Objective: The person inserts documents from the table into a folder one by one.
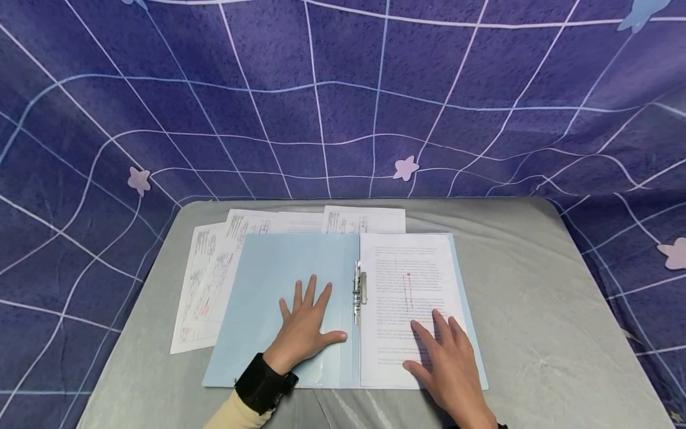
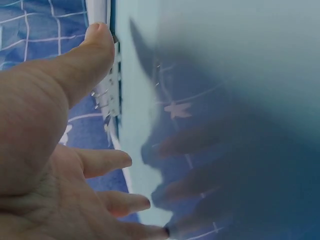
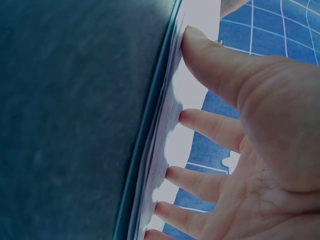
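A light blue folder (image 1: 278, 256) lies spread wide on the table, with a metal clip (image 1: 360, 292) along its spine. Printed sheets (image 1: 396, 256) with red pen marks are stacked on its right side. My left hand (image 1: 302, 333) is over the bare left cover, fingers spread; in the left wrist view its fingertips come close to the glossy cover (image 2: 240, 65). Over the lower right of the stack, my right hand (image 1: 452, 369) has its fingers spread. The right wrist view shows its fingertips touching the top sheet (image 3: 192, 85). Neither hand grips anything.
More printed sheets (image 1: 206, 292) stick out from under the folder at its left, and others (image 1: 364, 219) past its top edge. A grey cloth (image 1: 536, 310) covers the table. Behind and at the sides hangs a dark blue curtain (image 1: 278, 113) with grid lines and stars.
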A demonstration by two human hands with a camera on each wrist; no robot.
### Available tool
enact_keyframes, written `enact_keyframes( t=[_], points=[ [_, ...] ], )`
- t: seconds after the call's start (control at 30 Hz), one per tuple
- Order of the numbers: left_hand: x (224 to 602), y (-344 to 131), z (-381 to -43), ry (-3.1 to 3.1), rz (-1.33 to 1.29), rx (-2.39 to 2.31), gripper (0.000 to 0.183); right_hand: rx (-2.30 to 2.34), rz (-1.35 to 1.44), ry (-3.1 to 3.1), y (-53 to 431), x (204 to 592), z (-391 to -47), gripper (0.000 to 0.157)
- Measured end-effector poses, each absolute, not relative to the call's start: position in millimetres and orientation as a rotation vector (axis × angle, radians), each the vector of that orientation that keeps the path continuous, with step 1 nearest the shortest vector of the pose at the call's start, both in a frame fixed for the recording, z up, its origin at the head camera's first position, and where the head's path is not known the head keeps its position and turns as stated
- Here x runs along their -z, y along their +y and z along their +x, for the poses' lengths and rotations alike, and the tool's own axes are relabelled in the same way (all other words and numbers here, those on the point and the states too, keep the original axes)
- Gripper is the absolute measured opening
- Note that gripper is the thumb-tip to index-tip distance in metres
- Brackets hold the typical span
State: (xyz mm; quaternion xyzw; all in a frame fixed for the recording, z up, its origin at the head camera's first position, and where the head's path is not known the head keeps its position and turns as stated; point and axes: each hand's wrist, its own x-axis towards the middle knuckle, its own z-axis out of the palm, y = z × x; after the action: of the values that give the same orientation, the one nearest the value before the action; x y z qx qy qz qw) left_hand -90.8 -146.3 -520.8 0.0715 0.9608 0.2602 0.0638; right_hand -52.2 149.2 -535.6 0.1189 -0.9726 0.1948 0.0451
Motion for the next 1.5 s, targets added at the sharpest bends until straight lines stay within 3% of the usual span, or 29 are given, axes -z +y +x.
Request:
enact_keyframes(
  t=[0.37, 0.57, 0.73, 1.07, 1.5],
  points=[
    [487.4, -179.9, -88.4, 2.939, 0.117, -0.847, 0.104, -0.606, 0.358, -2.951, 149.4, 538.4, -51.6, 0.072],
    [462.9, -238.0, -94.5, 3.006, -0.001, -0.91, 0.102, -0.603, 0.355, -2.948, 150.1, 539.1, -52.0, 0.072],
    [449.5, -295.7, -100.4, 3.018, -0.288, -0.775, 0.102, -0.604, 0.355, -2.939, 150.7, 539.5, -52.0, 0.072],
    [467.1, -361.4, -102.6, 2.865, -0.654, -0.645, 0.099, -0.613, 0.368, -2.925, 151.5, 539.2, -52.8, 0.072],
    [490.0, -370.6, -106.6, 2.838, -0.733, -0.563, 0.089, -0.6, 0.365, -2.927, 151.9, 538.9, -53.2, 0.072]
  ],
)
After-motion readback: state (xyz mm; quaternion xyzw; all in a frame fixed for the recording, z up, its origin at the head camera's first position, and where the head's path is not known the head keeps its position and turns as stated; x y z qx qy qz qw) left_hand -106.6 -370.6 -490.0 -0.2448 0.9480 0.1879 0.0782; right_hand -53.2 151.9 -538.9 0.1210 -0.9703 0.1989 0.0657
